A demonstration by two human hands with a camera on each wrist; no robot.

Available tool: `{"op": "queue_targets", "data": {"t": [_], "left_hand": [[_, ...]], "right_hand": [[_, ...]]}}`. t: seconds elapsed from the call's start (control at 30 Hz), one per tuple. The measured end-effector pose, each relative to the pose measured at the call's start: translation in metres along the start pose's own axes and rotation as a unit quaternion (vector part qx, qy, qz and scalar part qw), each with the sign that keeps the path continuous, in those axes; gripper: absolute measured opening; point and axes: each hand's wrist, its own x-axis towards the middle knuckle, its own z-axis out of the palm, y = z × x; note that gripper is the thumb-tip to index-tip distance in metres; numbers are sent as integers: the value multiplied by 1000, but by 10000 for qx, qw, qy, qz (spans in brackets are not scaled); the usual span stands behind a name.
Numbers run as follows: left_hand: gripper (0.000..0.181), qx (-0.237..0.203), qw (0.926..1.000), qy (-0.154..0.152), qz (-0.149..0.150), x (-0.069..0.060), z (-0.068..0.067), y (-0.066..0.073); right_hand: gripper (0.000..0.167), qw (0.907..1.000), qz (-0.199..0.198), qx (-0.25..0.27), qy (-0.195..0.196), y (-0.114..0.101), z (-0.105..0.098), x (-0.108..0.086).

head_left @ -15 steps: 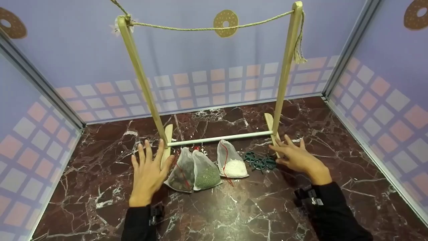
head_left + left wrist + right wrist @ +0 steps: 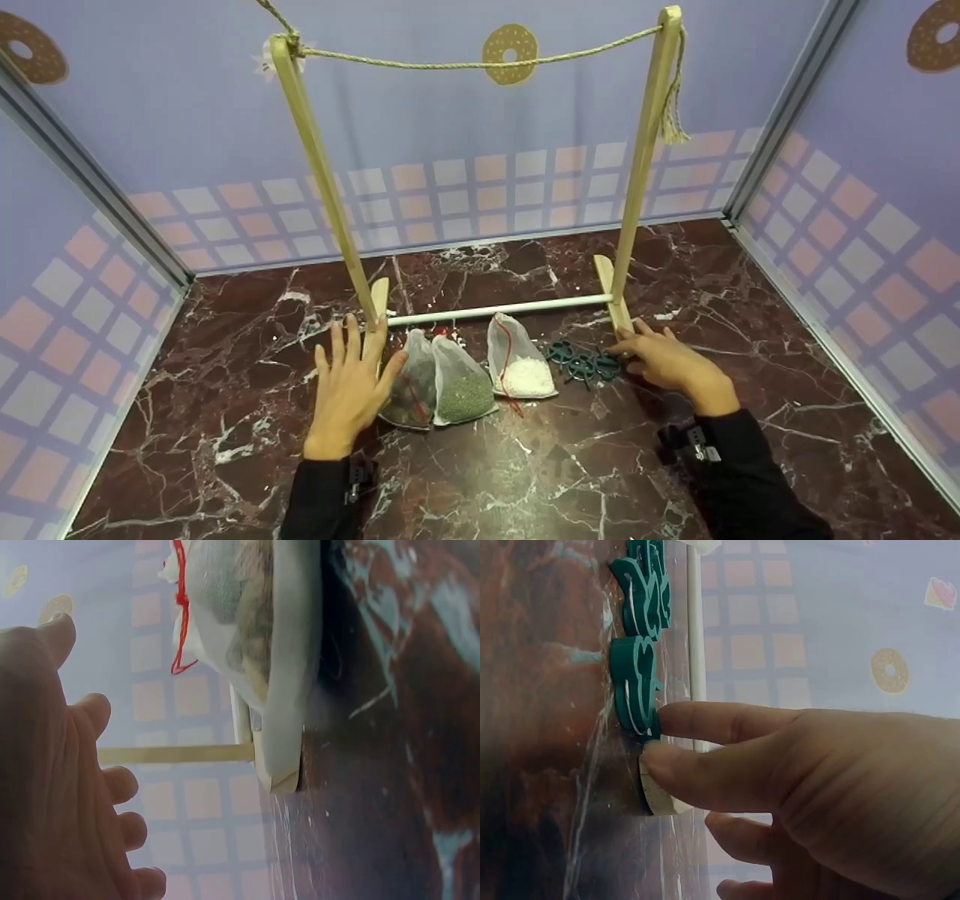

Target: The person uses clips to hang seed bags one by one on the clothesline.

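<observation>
Wooden rack [image 2: 319,165], apparently being steadied: left hand [image 2: 349,394] at 7 o'clock, right hand [image 2: 675,367] at 5, fingers loosely extended; firmer contact seemingly needed next.

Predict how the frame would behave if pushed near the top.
The frame may tip rather than slide, since its tall posts stand on short feet. It is probably light for its size, as the posts look slim. It might sway or twist, because only a sagging rope joins the posts up high; the crossbar sits low.
</observation>
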Motion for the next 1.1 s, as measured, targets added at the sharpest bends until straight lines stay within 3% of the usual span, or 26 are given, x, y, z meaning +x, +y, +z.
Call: {"op": "queue_targets", "data": {"t": [0.3,0.5,0.7,0.97,1.1], "left_hand": [[72,42,9999,-134,62,0,5,5],[70,-9,9998,-104,142,-1,10,9],[71,-48,9998,-119,170,-1,11,11],[72,50,9997,-15,255,-3,-3,23],[71,29,9956,481,799,-4,-14,41]], "right_hand": [[15,9997,-207,43,112,1,0,2],[12,9996,-256,-109,73,2,0,2],[13,9986,-398,-192,291,-1,-1,0],[9,9916,-440,-543,1092,-15,-9,-5],[11,9832,-506,-615,1645,-25,-11,-6]]}}
